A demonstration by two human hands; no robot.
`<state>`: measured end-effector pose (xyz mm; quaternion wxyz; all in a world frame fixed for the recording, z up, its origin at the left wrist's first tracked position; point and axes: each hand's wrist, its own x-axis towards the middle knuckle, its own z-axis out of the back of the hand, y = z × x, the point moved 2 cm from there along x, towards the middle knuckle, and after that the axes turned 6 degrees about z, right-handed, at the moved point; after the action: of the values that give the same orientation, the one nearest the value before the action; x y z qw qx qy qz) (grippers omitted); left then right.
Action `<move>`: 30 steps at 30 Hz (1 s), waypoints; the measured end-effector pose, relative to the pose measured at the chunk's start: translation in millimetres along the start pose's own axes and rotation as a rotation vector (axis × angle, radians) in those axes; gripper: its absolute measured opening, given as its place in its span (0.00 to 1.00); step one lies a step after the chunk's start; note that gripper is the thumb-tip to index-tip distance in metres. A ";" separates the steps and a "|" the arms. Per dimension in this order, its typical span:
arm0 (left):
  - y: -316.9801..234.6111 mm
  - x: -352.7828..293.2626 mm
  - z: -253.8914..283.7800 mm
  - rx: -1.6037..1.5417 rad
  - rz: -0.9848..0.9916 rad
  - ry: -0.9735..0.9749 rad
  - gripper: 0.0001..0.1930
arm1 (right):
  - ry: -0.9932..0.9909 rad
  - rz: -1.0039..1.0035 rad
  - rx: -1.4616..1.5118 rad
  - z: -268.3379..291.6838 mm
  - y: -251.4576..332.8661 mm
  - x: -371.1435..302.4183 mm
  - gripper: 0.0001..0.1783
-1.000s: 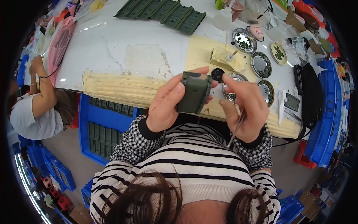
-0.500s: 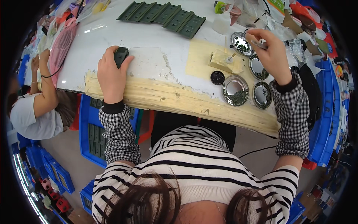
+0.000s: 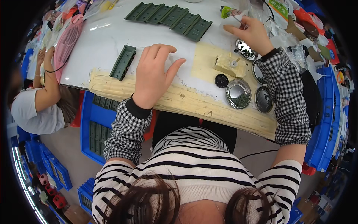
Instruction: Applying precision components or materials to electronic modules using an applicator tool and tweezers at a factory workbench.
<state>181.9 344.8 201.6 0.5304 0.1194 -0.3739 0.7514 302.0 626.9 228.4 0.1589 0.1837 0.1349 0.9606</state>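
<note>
My left hand [image 3: 156, 71] hovers over the near part of the white table, empty, its thumb and fingers spread. Left of it lies a single dark green ribbed piece [image 3: 123, 62], slightly tilted, not touching the hand. Over the far right of the table, my right hand [image 3: 253, 34] has its fingers bent around a thin shiny tool [image 3: 241, 22]; its exact kind does not show. Below that hand are a round metal dish [image 3: 246, 49] with small dark green bits and another metal dish [image 3: 238, 86] holding similar bits. The right forearm partly covers more dishes.
A row of joined green ribbed pieces [image 3: 169, 18] lies at the far side. A tape-wrapped block [image 3: 228, 65] and a black round cap [image 3: 221, 80] sit near the dishes. Blue crates [image 3: 86, 127] stand below the table. Another person [image 3: 39, 106] works at the left.
My left hand has let go of the green ribbed piece and moved right, opening. My right hand has moved left and farther out, away from above the dishes.
</note>
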 end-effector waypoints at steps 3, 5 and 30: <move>-2.9 15.9 -4.2 0.019 -0.062 -0.001 0.13 | -0.159 -0.015 0.241 31.0 5.1 -22.6 0.17; 3.0 25.1 -3.4 0.077 -0.090 -0.008 0.12 | -0.109 0.046 0.358 54.8 16.5 -39.6 0.18; 24.9 106.0 -95.3 0.330 -0.157 0.228 0.24 | 0.064 0.218 -0.631 87.0 51.9 -139.0 0.25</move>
<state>137.2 481.6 185.8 0.5994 0.1474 -0.1730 0.7675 445.8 547.7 279.7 0.0997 0.1083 -0.1847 0.9717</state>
